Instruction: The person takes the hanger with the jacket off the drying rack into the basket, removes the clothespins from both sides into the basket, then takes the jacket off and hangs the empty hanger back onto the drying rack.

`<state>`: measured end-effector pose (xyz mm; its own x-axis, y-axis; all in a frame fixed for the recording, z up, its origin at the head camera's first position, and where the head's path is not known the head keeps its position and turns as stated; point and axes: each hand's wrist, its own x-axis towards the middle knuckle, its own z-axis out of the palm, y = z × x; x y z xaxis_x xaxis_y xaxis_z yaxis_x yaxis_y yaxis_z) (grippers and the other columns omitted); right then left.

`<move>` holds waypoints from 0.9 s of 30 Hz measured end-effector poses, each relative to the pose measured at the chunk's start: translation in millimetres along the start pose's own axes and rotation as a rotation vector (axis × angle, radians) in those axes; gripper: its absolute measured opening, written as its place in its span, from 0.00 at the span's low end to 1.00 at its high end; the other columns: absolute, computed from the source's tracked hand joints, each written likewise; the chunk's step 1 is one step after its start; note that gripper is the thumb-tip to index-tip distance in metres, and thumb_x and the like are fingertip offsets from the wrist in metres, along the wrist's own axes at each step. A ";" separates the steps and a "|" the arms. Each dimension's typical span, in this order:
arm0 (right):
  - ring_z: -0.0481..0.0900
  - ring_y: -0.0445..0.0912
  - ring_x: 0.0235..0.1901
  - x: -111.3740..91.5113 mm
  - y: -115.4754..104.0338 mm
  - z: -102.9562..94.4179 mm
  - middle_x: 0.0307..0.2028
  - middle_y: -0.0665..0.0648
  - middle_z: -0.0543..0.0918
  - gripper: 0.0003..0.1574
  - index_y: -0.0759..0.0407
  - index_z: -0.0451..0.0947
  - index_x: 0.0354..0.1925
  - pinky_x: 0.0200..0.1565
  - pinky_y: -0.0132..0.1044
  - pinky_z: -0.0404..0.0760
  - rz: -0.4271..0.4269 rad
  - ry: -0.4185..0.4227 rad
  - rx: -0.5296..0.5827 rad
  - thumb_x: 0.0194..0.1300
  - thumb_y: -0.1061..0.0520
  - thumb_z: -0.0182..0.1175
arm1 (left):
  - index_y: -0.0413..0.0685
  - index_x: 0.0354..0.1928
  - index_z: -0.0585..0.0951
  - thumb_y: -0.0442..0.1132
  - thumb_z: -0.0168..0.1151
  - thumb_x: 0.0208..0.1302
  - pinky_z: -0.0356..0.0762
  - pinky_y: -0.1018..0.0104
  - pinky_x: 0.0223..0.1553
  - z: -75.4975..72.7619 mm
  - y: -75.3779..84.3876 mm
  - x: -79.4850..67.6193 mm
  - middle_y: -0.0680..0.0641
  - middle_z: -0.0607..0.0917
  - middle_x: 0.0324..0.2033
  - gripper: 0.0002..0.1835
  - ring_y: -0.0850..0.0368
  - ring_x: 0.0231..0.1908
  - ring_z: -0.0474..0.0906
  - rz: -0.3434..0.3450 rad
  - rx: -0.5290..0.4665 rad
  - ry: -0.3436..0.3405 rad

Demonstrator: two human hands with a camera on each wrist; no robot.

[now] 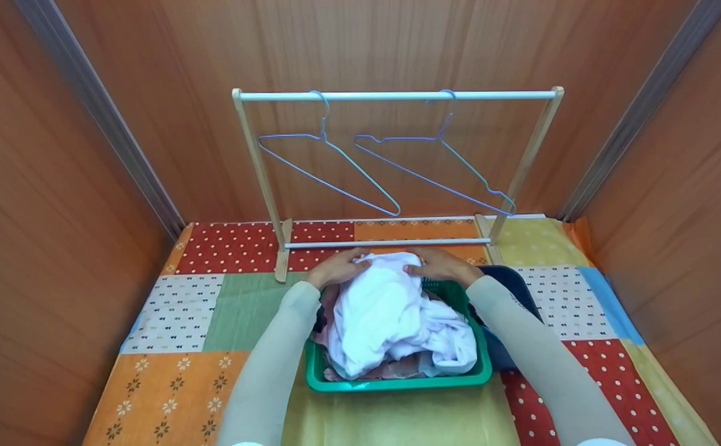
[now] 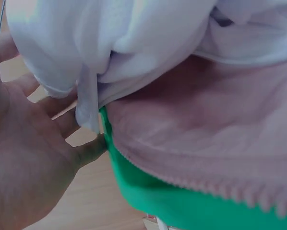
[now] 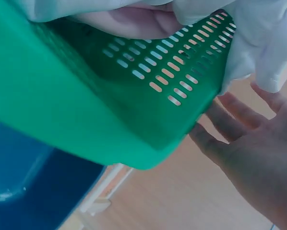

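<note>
A crumpled white garment [image 1: 379, 310] lies heaped in a green basket [image 1: 397, 386]. At its far edge my left hand [image 1: 337, 268] grips the fabric, thumb in front and fingers behind. My right hand [image 1: 444, 265] holds the same far edge a little to the right, its thumb on top of the cloth. In the left wrist view, the smallest finger of the left hand [image 2: 33, 139] touches the basket's rim. Under the white garment is a pink cloth [image 2: 206, 124] with a scalloped edge. The right wrist view shows the basket's slotted wall [image 3: 138, 96] beside the right hand [image 3: 254, 139].
A rack with a white top bar [image 1: 391, 96] stands behind the basket, carrying a left hanger [image 1: 329, 179] and a right hanger [image 1: 435, 183]. A dark blue container [image 1: 512, 282] sits right of the basket, partly under the right forearm. Patchwork cloth [image 1: 168, 396] covers the surface; wooden panels enclose it.
</note>
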<state>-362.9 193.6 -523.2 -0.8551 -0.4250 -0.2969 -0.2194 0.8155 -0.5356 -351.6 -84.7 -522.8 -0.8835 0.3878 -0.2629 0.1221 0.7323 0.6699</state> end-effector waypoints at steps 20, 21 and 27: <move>0.76 0.46 0.40 -21.1 -12.7 -6.0 0.49 0.53 0.81 0.16 0.49 0.79 0.51 0.47 0.41 0.79 -0.199 0.199 0.141 0.70 0.58 0.49 | 0.66 0.49 0.80 0.55 0.55 0.64 0.71 0.53 0.59 1.8 14.0 -25.3 0.58 0.82 0.47 0.14 0.58 0.50 0.76 0.161 -0.044 -0.017; 0.75 0.46 0.39 -24.6 -13.9 -7.2 0.49 0.52 0.81 0.16 0.49 0.79 0.51 0.46 0.40 0.79 -0.206 0.200 0.148 0.70 0.58 0.49 | 0.67 0.49 0.80 0.56 0.56 0.63 0.71 0.53 0.58 1.6 15.3 -28.7 0.59 0.82 0.47 0.14 0.58 0.50 0.76 0.162 -0.046 -0.020; 0.78 0.46 0.46 -53.1 -21.3 -9.5 0.51 0.50 0.80 0.17 0.45 0.77 0.53 0.50 0.44 0.79 -0.315 0.196 0.076 0.70 0.59 0.49 | 0.66 0.53 0.78 0.61 0.56 0.59 0.72 0.54 0.58 2.4 24.1 -52.1 0.58 0.81 0.52 0.21 0.59 0.53 0.75 0.239 0.046 -0.012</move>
<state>-317.2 202.6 -488.6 -0.8265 -0.5612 0.0445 -0.4568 0.6222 -0.6357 -301.5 -85.9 -494.7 -0.8217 0.5593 -0.1095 0.3473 0.6438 0.6818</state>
